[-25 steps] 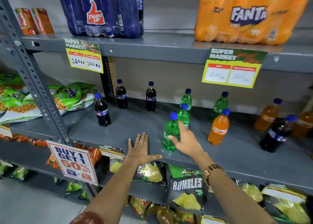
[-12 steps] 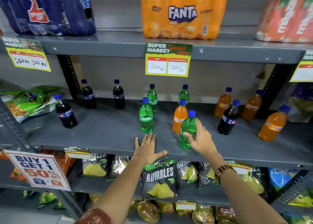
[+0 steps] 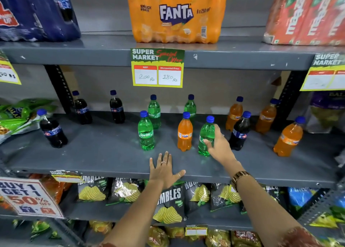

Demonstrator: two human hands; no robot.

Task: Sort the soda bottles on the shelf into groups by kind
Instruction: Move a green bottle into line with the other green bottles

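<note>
Small soda bottles stand on the grey middle shelf (image 3: 112,153). Three dark cola bottles (image 3: 52,129) are at the left, and a fourth cola bottle (image 3: 239,132) stands among orange ones at the right. Green Sprite bottles (image 3: 146,132) cluster in the middle. An orange Fanta bottle (image 3: 184,132) stands between them. My right hand (image 3: 218,146) grips the front green Sprite bottle (image 3: 206,134), which stands on the shelf. My left hand (image 3: 165,169) lies flat on the shelf's front edge, fingers spread, holding nothing.
Three more orange bottles (image 3: 288,137) stand at the right. Above, a Fanta multipack (image 3: 176,13), a blue cola pack (image 3: 37,11) and a red juice pack (image 3: 306,15) fill the upper shelf. Chip bags (image 3: 168,203) hang below. A price card (image 3: 157,68) overhangs the bottles.
My right hand has carried the green bottle rightward, past the orange Fanta bottle, and it now stands to that bottle's right. The view has shifted right. My left hand stays on the shelf edge.
</note>
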